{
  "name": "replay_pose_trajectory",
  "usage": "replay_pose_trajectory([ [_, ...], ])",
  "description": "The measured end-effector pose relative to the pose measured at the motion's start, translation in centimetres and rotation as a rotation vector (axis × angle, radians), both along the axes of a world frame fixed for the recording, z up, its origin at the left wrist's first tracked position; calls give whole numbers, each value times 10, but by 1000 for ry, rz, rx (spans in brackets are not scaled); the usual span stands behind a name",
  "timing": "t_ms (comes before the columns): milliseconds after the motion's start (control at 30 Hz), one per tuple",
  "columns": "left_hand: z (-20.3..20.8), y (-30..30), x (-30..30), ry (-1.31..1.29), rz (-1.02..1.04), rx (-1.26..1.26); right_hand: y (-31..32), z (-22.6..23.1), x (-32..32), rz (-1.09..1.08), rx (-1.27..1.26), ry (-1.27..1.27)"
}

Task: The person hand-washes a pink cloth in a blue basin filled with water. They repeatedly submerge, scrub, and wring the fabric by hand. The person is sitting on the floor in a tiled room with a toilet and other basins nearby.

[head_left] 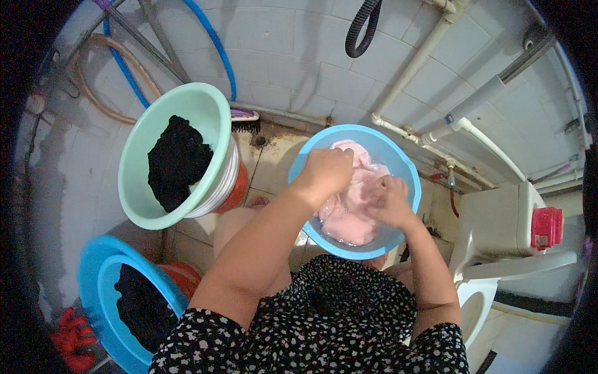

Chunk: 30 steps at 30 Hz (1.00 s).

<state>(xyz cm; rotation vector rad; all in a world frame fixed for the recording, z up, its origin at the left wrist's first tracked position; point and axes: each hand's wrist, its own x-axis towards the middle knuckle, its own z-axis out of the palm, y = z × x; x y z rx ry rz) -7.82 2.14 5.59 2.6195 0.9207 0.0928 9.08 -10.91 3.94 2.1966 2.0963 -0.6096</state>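
A pink wet cloth (350,225) lies bunched in water inside a light blue basin (406,169) in front of me. My left hand (328,169) is over the basin's left side, its fingers curled closed on the cloth's upper part. On the right side of the cloth, my right hand (390,201) has its fingers bent in against the fabric, slightly blurred. Both hands are closed on the same cloth, a short way apart. My fingertips are partly hidden by the hands and the folds.
To the left, a pale green basin (218,106) holding black cloth (177,163) rests on a white and orange bucket (232,187). Below it stands a blue basin (93,274) with more black cloth. A scrub brush (245,118) lies by the wall; a toilet (489,224) stands right.
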Motion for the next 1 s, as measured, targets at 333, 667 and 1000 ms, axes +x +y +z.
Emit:
replay_pose_trajectory([
  [333,0,8,3,6,29,-36,41,-127,-73,-75,265,-191],
  [667,1,19,10,165,40,-85,111,-149,-45,-261,-57,28],
  [1000,-2,5,-9,-28,67,95,33,-63,25,-737,153,1178],
])
